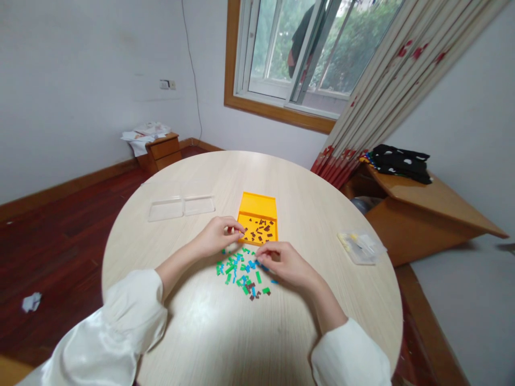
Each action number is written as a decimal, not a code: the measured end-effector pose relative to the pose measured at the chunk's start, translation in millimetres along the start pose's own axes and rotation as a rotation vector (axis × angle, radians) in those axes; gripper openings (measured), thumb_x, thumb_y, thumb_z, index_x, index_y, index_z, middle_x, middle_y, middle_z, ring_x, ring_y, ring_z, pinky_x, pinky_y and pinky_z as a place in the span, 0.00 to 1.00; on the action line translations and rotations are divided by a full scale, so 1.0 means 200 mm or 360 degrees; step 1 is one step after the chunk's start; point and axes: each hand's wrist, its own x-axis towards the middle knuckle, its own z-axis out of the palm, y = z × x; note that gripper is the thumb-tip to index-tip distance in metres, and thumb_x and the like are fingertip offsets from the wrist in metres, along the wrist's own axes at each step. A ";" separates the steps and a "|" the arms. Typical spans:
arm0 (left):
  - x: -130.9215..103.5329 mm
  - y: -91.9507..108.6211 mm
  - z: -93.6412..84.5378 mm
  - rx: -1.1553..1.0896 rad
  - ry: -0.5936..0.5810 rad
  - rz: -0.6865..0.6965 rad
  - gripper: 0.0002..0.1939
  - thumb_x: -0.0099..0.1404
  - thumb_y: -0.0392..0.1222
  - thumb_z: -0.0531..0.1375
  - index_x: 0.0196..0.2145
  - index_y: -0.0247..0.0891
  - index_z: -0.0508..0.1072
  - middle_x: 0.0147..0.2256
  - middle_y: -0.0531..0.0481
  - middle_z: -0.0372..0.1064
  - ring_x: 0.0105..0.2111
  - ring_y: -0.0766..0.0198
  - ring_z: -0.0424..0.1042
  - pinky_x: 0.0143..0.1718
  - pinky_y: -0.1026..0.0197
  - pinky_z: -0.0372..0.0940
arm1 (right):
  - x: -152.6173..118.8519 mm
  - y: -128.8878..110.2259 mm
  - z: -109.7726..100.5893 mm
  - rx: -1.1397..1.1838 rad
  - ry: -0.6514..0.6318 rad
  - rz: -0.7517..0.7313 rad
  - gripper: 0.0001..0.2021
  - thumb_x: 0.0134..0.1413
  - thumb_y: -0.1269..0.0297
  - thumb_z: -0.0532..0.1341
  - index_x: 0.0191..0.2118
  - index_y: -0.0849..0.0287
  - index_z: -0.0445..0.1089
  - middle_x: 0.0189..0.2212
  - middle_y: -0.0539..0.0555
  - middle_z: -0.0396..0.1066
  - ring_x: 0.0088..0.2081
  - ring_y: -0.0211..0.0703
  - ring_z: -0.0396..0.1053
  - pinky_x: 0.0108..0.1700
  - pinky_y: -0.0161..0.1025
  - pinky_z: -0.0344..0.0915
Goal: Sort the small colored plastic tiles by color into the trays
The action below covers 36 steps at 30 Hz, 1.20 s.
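An open yellow plastic box (258, 203) lies on the round table, with small dark brown pieces (260, 232) scattered in its near half. Just in front of it spreads a loose pile of small flat green, blue and brown pieces (235, 265). My left hand (217, 234) is at the box's left edge, thumb and finger pinched together; anything between the tips is too small to make out. Over the right side of the pile, my right hand (285, 261) has its fingers curled in a pinch, and what they hold, if anything, is hidden.
Clear plastic trays (166, 209) sit at the table's left. On the right is a transparent case (358, 247) with pale yellowish contents. Beyond the round table (225, 343) stand a small drawer cabinet (164, 150) and a tilted wooden piece (418, 214) with dark cloth on top.
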 end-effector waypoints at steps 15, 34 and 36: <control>0.06 -0.11 0.09 0.0189 0.0281 -0.0033 0.21 0.56 0.34 0.61 0.49 0.36 0.70 0.33 0.51 0.70 0.28 0.68 0.63 0.37 0.60 0.59 | -0.03 -0.05 0.02 -0.0353 -0.0544 -0.0057 0.10 0.39 0.78 0.61 0.28 0.59 0.76 0.18 0.44 0.58 0.21 0.30 0.55 0.23 0.29 0.51; -0.04 0.06 0.06 0.0340 -0.0516 0.0330 0.05 0.58 0.37 0.60 0.27 0.36 0.74 0.25 0.55 0.67 0.29 0.68 0.65 0.44 0.57 0.52 | 0.01 0.00 -0.05 0.0229 0.0580 0.0072 0.09 0.44 0.60 0.63 0.29 0.61 0.72 0.21 0.48 0.64 0.25 0.36 0.59 0.28 0.36 0.58; -0.06 0.07 0.06 0.0330 -0.0721 0.0380 0.04 0.59 0.37 0.60 0.28 0.37 0.75 0.27 0.54 0.68 0.33 0.66 0.66 0.46 0.57 0.50 | 0.04 0.03 -0.05 0.0233 0.0850 0.0093 0.11 0.42 0.58 0.63 0.29 0.61 0.72 0.21 0.49 0.64 0.25 0.37 0.59 0.28 0.36 0.58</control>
